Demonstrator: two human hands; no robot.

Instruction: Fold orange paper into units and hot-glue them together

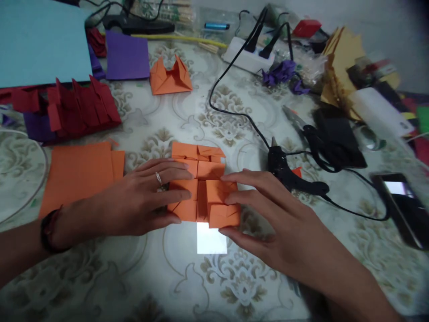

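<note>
In front of me on the table lies a folded orange paper piece [211, 170], made of several joined box-like sections with creased flaps. My left hand [144, 197], with a ring on one finger, holds its left part, fingers on top and thumb by the lower edge. My right hand [271, 214] grips the raised lower-right section between thumb and fingers. Beside my left hand sit flat orange paper sheets [78, 172]. A separate orange folded unit [171, 78] stands farther back.
A black glue gun [284, 170] lies right of my right hand, its cord running to a white power strip [248, 56]. Scissors [308, 132] and a phone [404, 208] are at the right. Red folded paper [82, 107] and a purple sheet [127, 58] are back left.
</note>
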